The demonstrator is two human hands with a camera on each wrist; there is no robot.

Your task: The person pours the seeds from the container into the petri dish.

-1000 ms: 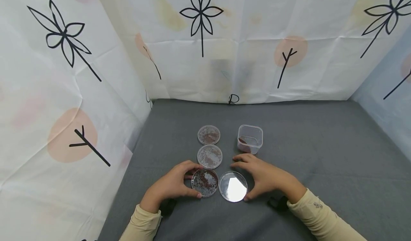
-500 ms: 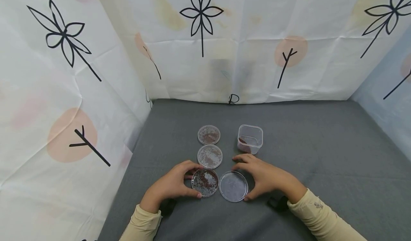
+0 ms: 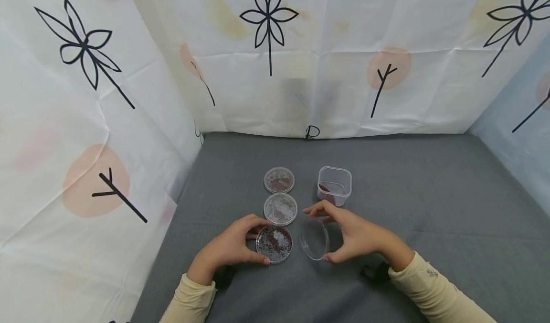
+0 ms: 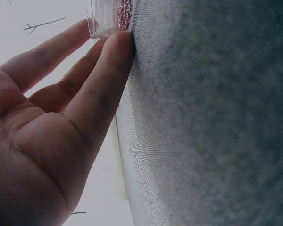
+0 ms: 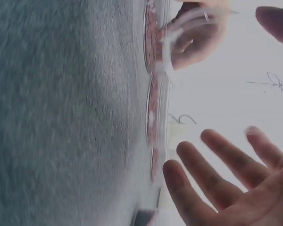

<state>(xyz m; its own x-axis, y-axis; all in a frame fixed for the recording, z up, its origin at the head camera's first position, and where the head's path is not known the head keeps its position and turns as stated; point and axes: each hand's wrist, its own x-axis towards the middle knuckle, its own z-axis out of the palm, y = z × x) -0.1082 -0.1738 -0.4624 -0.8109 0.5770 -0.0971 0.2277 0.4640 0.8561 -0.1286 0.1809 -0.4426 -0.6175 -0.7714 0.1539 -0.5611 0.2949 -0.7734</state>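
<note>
Thumb and fingers of my left hand (image 3: 232,246) pinch the sides of a clear petri dish (image 3: 274,244) resting on the table. Reddish-brown granules lie scattered over its bottom. In the left wrist view the thumb presses against the dish wall (image 4: 103,19). My right hand (image 3: 358,234) holds a clear, shallow petri dish lid (image 3: 314,239), raised and tilted, between thumb and fingers just right of that dish. Beyond the left hand's dish stand a second petri dish (image 3: 280,209) and a third petri dish (image 3: 279,180) in a row, both with similar granules.
A clear square plastic tub (image 3: 334,185) with some reddish-brown granules stands beyond my right hand. Grey cloth covers the table (image 3: 429,194). A white patterned curtain (image 3: 335,60) hangs at the back and left.
My right hand has lifted the lid off the table and tilted it, its fingers drawing slightly left. The left hand and its petri dish have stayed in place.
</note>
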